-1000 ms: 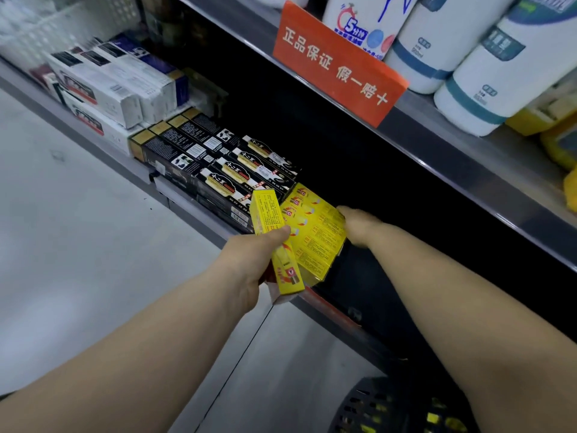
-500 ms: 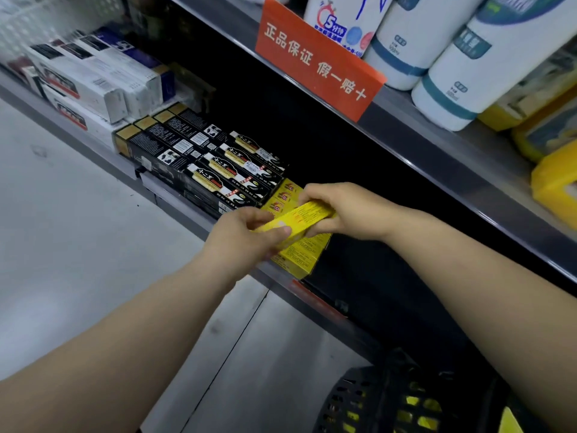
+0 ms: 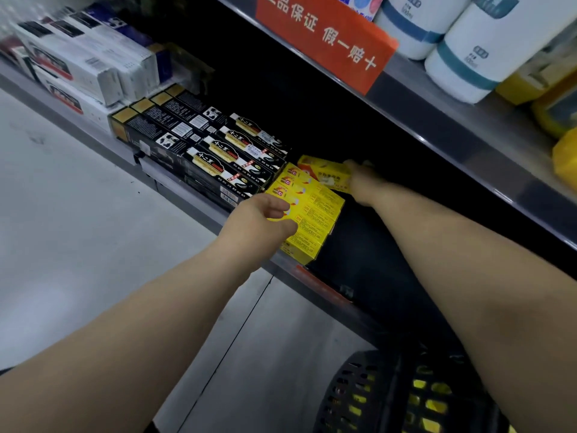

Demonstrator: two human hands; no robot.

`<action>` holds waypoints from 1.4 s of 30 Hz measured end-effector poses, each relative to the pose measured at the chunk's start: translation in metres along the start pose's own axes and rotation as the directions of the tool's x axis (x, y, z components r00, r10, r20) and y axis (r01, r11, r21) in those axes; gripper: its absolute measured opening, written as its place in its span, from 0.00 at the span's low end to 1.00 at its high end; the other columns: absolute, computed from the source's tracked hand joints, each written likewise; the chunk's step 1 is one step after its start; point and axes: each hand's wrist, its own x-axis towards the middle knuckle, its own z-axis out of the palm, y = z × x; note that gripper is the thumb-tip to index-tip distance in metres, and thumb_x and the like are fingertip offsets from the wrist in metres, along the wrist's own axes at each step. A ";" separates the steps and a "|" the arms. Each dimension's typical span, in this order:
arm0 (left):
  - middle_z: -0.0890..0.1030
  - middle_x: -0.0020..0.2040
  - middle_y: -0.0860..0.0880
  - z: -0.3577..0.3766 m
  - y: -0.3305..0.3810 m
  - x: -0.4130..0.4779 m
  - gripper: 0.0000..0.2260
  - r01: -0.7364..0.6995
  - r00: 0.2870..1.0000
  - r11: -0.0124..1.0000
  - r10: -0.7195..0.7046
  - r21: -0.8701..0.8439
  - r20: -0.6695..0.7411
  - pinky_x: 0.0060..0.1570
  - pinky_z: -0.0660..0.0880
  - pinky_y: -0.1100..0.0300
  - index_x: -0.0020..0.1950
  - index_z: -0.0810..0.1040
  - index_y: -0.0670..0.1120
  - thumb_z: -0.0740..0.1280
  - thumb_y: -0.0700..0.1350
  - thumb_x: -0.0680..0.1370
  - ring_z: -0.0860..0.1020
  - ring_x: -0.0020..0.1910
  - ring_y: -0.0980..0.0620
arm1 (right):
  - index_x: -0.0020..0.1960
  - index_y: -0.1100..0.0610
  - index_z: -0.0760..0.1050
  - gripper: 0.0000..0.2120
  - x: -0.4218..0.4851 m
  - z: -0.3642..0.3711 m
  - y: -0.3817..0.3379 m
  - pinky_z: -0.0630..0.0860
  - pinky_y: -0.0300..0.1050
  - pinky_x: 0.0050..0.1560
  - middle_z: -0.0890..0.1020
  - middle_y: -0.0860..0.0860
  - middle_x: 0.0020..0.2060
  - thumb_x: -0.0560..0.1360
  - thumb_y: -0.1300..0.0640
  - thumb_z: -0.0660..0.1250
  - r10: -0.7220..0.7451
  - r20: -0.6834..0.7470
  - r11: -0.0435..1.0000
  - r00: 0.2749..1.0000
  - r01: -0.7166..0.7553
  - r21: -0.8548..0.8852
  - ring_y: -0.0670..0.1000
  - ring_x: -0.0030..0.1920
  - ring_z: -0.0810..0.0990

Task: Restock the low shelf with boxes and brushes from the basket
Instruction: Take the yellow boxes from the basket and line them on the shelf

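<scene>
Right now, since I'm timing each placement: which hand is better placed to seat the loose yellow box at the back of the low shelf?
Right. The right hand grips that yellow box deep in the low shelf, behind the yellow stack; the left hand sits at the stack's front.

View: one wide-angle picture is given, taken from a camera worn on the person's head.
Direction: forward and downward is faced, onto the low shelf (image 3: 199, 210) and the floor (image 3: 78, 245) before it.
Tilt: the shelf edges are seen running diagonally, from upper left to lower right.
Nearness: close; the left hand (image 3: 259, 220) and right hand (image 3: 362, 179) are met mid-frame at arm's reach, the right at a yellow box (image 3: 324, 175).
Top edge: the upper shelf (image 3: 437, 126) is cut off.
Bottom edge: the basket (image 3: 374, 398) is viewed from above, partly cropped.
</scene>
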 end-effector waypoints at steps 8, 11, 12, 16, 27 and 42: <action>0.76 0.44 0.56 0.002 0.005 -0.005 0.07 -0.017 0.998 1.000 0.016 0.023 0.053 0.33 0.71 0.72 0.54 0.76 0.49 0.67 0.42 0.76 0.74 0.40 0.61 | 0.76 0.53 0.53 0.24 0.008 0.031 -0.010 0.68 0.47 0.61 0.65 0.59 0.70 0.82 0.53 0.51 -0.065 0.164 0.977 0.984 0.096 -0.189 0.58 0.64 0.70; 0.77 0.41 0.55 0.005 0.012 -0.012 0.07 -0.012 0.997 1.000 0.012 0.004 0.079 0.27 0.69 0.76 0.53 0.77 0.47 0.67 0.40 0.76 0.75 0.38 0.59 | 0.77 0.52 0.50 0.26 -0.006 0.018 -0.015 0.65 0.51 0.68 0.60 0.59 0.73 0.81 0.56 0.53 -0.072 0.212 0.971 0.975 0.117 -0.210 0.61 0.69 0.65; 0.78 0.41 0.55 0.006 0.015 -0.015 0.07 -0.019 0.996 1.000 0.018 0.013 0.083 0.27 0.69 0.76 0.53 0.77 0.47 0.66 0.40 0.76 0.76 0.38 0.58 | 0.76 0.55 0.53 0.25 -0.014 0.012 -0.018 0.64 0.51 0.69 0.61 0.60 0.72 0.80 0.57 0.54 -0.091 0.215 0.968 0.972 0.137 -0.209 0.61 0.69 0.65; 0.81 0.47 0.53 0.019 0.032 -0.032 0.08 -0.113 0.987 0.984 0.095 0.139 0.128 0.35 0.72 0.70 0.54 0.78 0.48 0.65 0.41 0.76 0.78 0.42 0.55 | 0.71 0.57 0.64 0.24 -0.070 -0.030 -0.033 0.69 0.46 0.62 0.68 0.58 0.68 0.78 0.52 0.61 -0.200 0.217 0.953 0.955 0.242 -0.185 0.57 0.65 0.71; 0.78 0.55 0.55 0.077 0.069 -0.128 0.13 -0.738 0.675 0.508 0.573 0.445 0.466 0.55 0.67 0.62 0.60 0.75 0.52 0.65 0.50 0.75 0.72 0.56 0.55 | 0.47 0.47 0.76 0.06 -0.301 -0.104 0.048 0.75 0.34 0.48 0.81 0.42 0.43 0.75 0.58 0.67 -0.243 -0.148 0.891 0.959 0.281 0.356 0.40 0.44 0.79; 0.77 0.57 0.55 0.163 0.048 -0.176 0.13 -0.894 0.447 0.130 0.345 0.429 0.826 0.59 0.64 0.60 0.62 0.72 0.53 0.60 0.52 0.78 0.72 0.58 0.53 | 0.73 0.58 0.57 0.34 -0.386 0.062 0.218 0.70 0.48 0.61 0.70 0.58 0.66 0.74 0.49 0.68 0.464 0.150 0.849 0.873 -0.486 0.205 0.57 0.65 0.71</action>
